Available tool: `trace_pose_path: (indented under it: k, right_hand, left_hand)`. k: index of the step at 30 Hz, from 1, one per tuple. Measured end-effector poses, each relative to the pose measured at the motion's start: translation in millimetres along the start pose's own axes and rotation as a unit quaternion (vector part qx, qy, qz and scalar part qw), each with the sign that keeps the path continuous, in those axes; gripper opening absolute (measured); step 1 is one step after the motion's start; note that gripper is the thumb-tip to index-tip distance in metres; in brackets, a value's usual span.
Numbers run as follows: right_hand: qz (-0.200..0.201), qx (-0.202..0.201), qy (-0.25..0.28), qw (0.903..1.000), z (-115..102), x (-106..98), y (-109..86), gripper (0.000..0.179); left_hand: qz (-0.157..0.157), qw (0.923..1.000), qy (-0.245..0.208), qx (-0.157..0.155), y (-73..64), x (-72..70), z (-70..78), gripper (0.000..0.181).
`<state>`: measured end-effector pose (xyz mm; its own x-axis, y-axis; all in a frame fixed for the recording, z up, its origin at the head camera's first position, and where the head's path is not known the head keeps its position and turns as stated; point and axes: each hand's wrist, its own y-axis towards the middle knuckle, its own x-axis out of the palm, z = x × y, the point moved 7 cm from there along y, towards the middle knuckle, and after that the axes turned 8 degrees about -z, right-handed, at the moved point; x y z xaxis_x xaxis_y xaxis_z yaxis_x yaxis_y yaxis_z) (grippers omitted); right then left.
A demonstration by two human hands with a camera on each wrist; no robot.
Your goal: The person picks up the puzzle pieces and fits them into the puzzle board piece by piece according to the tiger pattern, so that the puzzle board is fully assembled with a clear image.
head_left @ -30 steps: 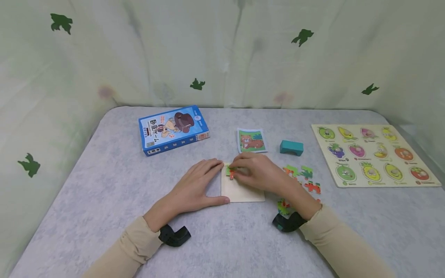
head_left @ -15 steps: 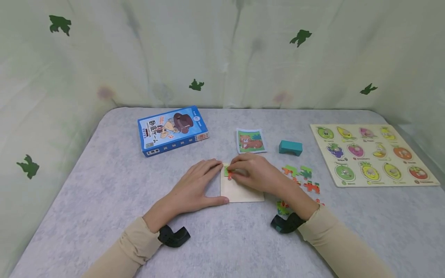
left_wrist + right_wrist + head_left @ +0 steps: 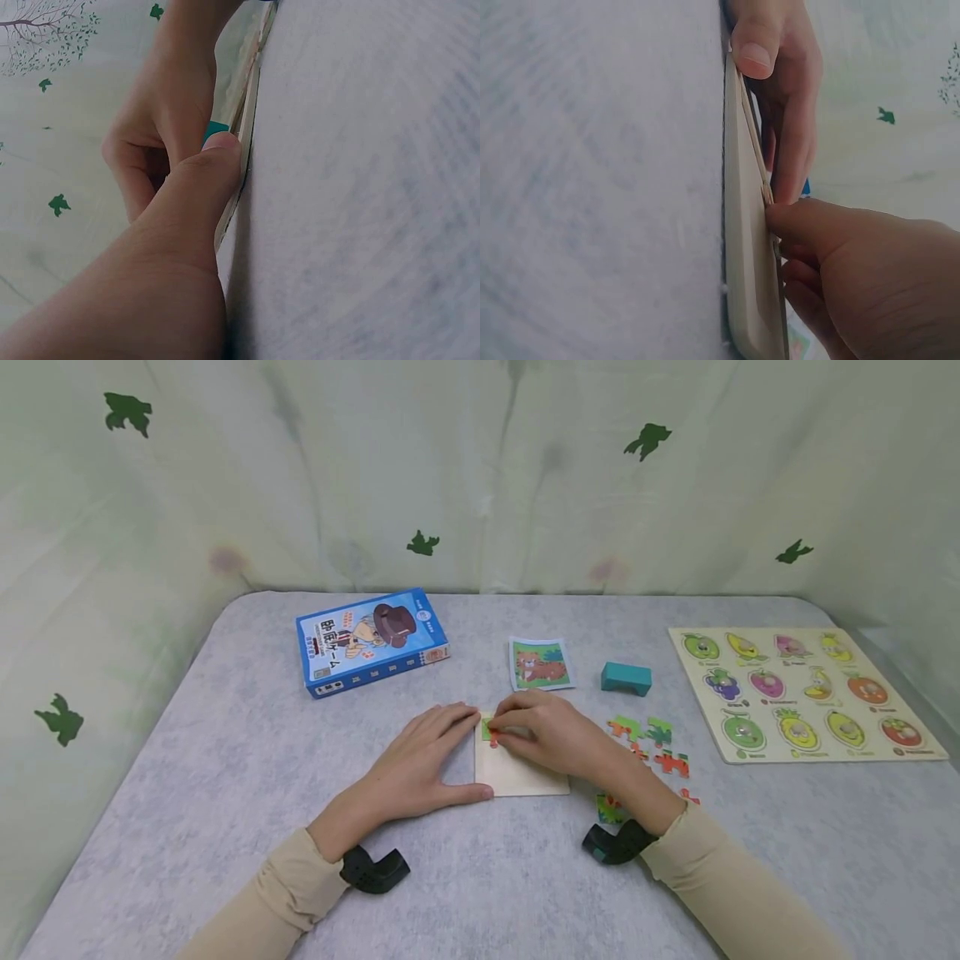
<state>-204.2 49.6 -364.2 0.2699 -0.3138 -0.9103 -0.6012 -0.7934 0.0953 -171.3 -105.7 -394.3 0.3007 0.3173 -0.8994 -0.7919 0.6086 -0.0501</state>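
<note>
A pale wooden puzzle board [image 3: 521, 777] lies flat on the table. My left hand [image 3: 420, 764] steadies its left side, fingers extended to the far-left corner and thumb resting at the near-left corner. In the left wrist view that thumb [image 3: 217, 154] sits on the board's edge. My right hand [image 3: 555, 731] pinches a green and orange jigsaw piece [image 3: 493, 737] at the board's far-left corner, thumb and fingertips low against it. The right wrist view shows the right fingertips [image 3: 780, 217] down at the board; the fingers partly hide the piece.
Several loose jigsaw pieces [image 3: 672, 763] lie right of the board, partly under the right forearm. Behind it are a bear picture card [image 3: 542, 664] and a teal block [image 3: 626, 678]. A blue game box [image 3: 375, 643] stands back left, a fruit puzzle board [image 3: 810, 693] at right.
The right hand has shifted very slightly at the board's far-left corner, still pinching the jigsaw piece. The left hand stays in place; the whole view has drifted a little.
</note>
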Motion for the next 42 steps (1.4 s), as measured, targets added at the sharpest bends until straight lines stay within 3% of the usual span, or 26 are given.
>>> trace_pose_path:
  k: [10,20,42]
  right_hand:
    - [-0.003,0.002,0.002,1.0,-2,-1,-0.8,0.023]
    - [-0.048,0.042,0.022,0.9977,0,-4,-4.4,0.036]
    - [-0.023,0.061,0.037,0.9972,-2,-35,-23.6,0.034]
  left_hand:
    - [0.002,1.0,0.005,0.002,0.5,-0.1,0.2,0.1]
    - [0.003,1.0,0.004,0.0,0.3,0.3,-0.3,0.101]
    - [0.001,1.0,0.0,-0.001,-0.4,-0.1,-0.2,0.1]
